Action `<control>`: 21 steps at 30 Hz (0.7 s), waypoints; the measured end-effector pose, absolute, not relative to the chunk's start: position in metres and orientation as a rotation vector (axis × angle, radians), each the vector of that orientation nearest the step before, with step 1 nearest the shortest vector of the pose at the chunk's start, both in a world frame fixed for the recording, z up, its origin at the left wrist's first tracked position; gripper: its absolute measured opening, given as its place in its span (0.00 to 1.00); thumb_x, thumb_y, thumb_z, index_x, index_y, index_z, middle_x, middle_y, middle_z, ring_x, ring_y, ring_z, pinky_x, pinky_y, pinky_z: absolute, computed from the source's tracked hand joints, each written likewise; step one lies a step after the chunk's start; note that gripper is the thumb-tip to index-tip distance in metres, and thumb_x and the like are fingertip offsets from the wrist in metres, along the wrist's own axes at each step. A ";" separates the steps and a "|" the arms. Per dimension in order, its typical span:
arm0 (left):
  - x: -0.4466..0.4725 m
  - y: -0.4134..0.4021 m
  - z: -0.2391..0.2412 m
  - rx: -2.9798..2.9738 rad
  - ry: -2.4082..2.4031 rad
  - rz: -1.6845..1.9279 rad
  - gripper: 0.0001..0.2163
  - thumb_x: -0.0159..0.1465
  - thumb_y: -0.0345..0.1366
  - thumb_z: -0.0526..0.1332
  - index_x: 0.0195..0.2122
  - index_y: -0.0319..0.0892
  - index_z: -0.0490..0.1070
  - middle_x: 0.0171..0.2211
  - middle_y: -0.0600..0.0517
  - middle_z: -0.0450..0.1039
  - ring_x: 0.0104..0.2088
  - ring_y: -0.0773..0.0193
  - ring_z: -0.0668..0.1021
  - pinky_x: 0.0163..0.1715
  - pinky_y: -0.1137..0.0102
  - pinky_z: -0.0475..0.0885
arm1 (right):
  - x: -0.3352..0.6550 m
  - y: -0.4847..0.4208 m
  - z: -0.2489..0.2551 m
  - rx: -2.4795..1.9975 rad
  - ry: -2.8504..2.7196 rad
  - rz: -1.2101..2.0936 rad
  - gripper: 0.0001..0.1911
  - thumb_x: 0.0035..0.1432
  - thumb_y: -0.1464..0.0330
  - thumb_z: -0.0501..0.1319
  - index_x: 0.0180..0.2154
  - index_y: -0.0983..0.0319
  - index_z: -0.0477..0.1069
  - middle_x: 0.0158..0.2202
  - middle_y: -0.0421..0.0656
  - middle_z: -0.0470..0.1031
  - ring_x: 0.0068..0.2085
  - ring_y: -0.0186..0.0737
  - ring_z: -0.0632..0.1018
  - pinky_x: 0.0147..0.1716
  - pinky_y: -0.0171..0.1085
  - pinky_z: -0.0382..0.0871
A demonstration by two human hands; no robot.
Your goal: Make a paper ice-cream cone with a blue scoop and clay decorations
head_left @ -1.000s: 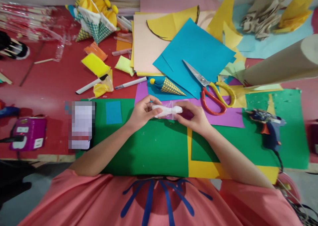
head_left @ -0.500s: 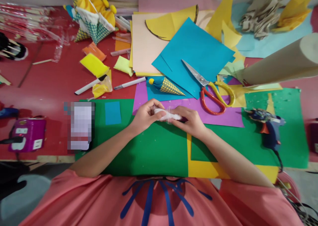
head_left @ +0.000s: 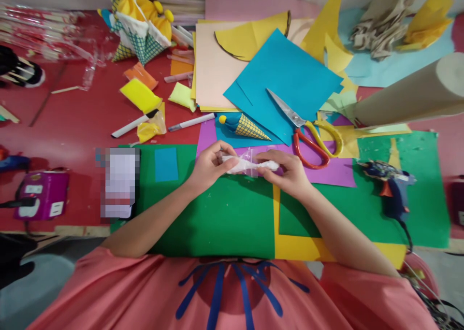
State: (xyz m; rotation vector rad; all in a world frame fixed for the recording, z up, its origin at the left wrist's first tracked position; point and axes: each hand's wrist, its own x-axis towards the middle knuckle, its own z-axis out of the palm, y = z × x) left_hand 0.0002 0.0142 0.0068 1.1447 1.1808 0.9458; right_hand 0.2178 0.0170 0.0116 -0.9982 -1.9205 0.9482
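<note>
Soft white modelling clay point(head_left: 237, 164) stretches between my two hands, narrowing to a thin neck near the right one. A clear plastic wrapper point(head_left: 250, 156) surrounds its middle. My left hand point(head_left: 210, 168) grips the clay's left end between thumb and fingers. With thumb and fingertips, my right hand point(head_left: 290, 170) pinches the right end. Both hands are above the green sheet point(head_left: 217, 219). Just beyond them lies a small cone point(head_left: 252, 127) of yellow checked paper with blue clay and a yellow ball on top.
Red-and-yellow-handled scissors point(head_left: 311, 136) lie open beyond my right hand. A glue gun point(head_left: 395, 190) rests at the right, near a leaning cardboard tube point(head_left: 413, 88). Wrapped clay packets point(head_left: 139, 95), a marker point(head_left: 192, 121) and a phone point(head_left: 119, 182) are on the left.
My right hand has moved right, away from the left, drawing the white clay out longer and thinner. More of the clear wrapper shows between the hands.
</note>
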 end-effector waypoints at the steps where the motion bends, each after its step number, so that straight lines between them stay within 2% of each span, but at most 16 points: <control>1: 0.001 0.014 0.006 1.134 1.170 0.923 0.17 0.52 0.47 0.70 0.32 0.42 0.67 0.24 0.57 0.69 0.21 0.72 0.73 0.20 0.77 0.69 | 0.217 0.017 0.011 -0.993 -1.950 0.962 0.09 0.57 0.69 0.62 0.40 0.61 0.76 0.37 0.45 0.82 0.34 0.38 0.81 0.32 0.35 0.74; 4: 0.003 0.012 0.005 1.126 1.142 0.885 0.17 0.54 0.48 0.69 0.33 0.43 0.66 0.26 0.57 0.69 0.23 0.71 0.75 0.23 0.75 0.72 | 0.215 0.016 0.008 -1.005 -2.009 0.981 0.10 0.55 0.72 0.61 0.40 0.62 0.76 0.37 0.46 0.82 0.32 0.37 0.80 0.30 0.34 0.73; 9: 0.003 0.011 0.004 1.152 1.133 0.894 0.17 0.55 0.49 0.68 0.33 0.43 0.66 0.25 0.57 0.69 0.23 0.71 0.73 0.23 0.76 0.71 | 0.213 0.016 0.007 -1.020 -1.984 1.061 0.09 0.56 0.67 0.65 0.40 0.63 0.76 0.35 0.46 0.81 0.32 0.38 0.80 0.31 0.34 0.73; 13: 0.003 0.009 0.002 1.242 1.126 0.823 0.18 0.53 0.48 0.70 0.35 0.42 0.67 0.27 0.56 0.70 0.23 0.72 0.73 0.21 0.78 0.66 | 0.212 0.013 0.005 -0.977 -2.072 0.940 0.06 0.60 0.69 0.62 0.38 0.63 0.75 0.33 0.46 0.80 0.31 0.36 0.79 0.30 0.33 0.71; 18: 0.008 0.004 0.005 1.298 1.145 0.753 0.19 0.52 0.46 0.71 0.38 0.42 0.70 0.33 0.52 0.76 0.30 0.67 0.77 0.26 0.76 0.70 | 0.205 0.003 -0.002 -0.879 -2.175 0.675 0.09 0.65 0.67 0.57 0.39 0.63 0.74 0.30 0.46 0.79 0.29 0.38 0.78 0.27 0.34 0.71; 21: 0.007 0.006 0.007 1.291 1.192 0.778 0.18 0.51 0.47 0.71 0.36 0.41 0.71 0.32 0.51 0.77 0.30 0.66 0.78 0.26 0.75 0.71 | 0.207 0.004 0.001 -0.885 -2.178 0.711 0.08 0.64 0.69 0.57 0.40 0.62 0.74 0.32 0.46 0.80 0.31 0.38 0.79 0.29 0.35 0.72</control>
